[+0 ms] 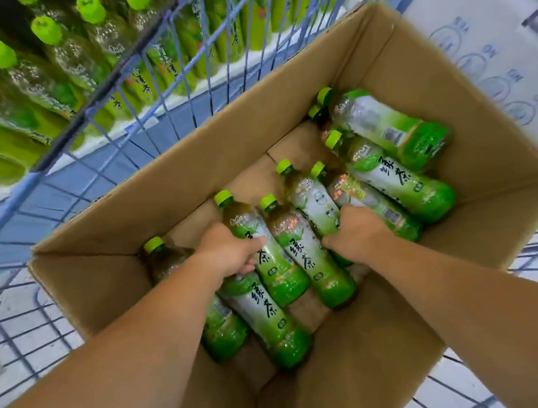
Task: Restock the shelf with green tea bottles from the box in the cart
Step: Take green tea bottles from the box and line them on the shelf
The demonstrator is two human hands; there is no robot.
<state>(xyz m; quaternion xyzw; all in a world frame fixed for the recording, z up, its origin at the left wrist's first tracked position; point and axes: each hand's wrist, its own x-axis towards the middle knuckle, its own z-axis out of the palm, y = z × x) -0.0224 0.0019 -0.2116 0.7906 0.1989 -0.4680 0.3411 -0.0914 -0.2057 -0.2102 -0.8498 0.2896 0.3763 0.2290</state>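
Observation:
An open cardboard box (253, 144) sits in a blue wire cart (132, 95). Several green tea bottles with lime caps and green-white labels lie loose on its bottom. My left hand (229, 247) reaches into the box and wraps around the middle of one lying bottle (270, 268). My right hand (354, 230) is closed over another bottle (311, 203) just to the right of it. At the upper left, the shelf (25, 81) holds rows of the same green tea bottles, seen through the cart's wire wall.
A white carton with blue print (486, 51) stands at the upper right, beyond the cart. The box's tall flaps (478, 151) rise around the bottles on all sides. The cart's wire floor (21, 322) shows to the left of the box.

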